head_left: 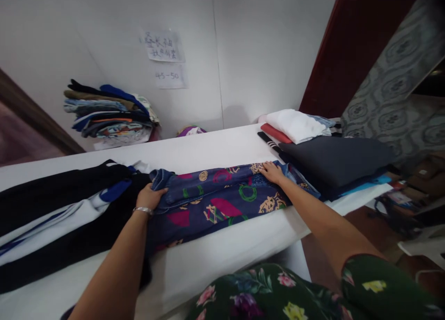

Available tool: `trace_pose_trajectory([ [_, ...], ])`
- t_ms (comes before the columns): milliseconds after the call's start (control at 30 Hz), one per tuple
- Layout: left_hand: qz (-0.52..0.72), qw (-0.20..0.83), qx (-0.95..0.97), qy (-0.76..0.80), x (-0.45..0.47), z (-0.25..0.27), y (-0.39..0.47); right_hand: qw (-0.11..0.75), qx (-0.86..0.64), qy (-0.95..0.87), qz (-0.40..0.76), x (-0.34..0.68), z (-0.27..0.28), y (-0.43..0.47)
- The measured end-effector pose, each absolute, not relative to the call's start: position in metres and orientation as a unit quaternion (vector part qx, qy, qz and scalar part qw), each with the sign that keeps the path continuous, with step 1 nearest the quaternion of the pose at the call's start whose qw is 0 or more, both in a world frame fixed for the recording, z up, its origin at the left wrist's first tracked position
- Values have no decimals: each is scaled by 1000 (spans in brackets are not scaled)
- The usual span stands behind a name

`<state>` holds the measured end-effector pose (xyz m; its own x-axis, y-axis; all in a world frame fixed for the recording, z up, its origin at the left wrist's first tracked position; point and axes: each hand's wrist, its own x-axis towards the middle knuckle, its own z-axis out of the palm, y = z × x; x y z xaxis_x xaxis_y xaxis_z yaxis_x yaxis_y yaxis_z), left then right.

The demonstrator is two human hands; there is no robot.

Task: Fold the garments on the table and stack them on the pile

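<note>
A dark blue patterned garment (227,197), with pink, green and tan shapes, lies lengthwise and folded over on the white table. My left hand (150,197), with a bracelet at the wrist, grips the garment's left end near a rolled-up denim edge. At the other end, my right hand (273,172) rests flat on the cloth with its fingers spread. Black trousers and a white and blue garment (81,215) are spread out to the left, partly under the patterned garment's left end.
A tall stack of folded clothes (111,111) stands at the back left. Farther right sit a dark grey folded garment (333,160), a white one (295,124) and a red one (276,133). Handwritten paper signs (164,46) hang on the wall. Boxes (426,174) are at the far right.
</note>
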<state>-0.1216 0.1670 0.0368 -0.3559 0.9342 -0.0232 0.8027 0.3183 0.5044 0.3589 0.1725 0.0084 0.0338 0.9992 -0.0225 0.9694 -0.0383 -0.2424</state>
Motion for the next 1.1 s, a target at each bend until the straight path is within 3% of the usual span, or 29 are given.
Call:
trace_pose_trajectory([
  [333,260,195,517,792,-118,37,162,204,-558,-804,31,236,41,155],
  [533,261,207,507,795,-117,35,160,73,-514,-852,67,202,2,145],
  [900,242,327,534,741,-133,65,148,73,-513,-855,29,209,-12,144],
  [1100,186,276,576,746,-138,64,131,67,-516,-853,30,209,-13,144],
])
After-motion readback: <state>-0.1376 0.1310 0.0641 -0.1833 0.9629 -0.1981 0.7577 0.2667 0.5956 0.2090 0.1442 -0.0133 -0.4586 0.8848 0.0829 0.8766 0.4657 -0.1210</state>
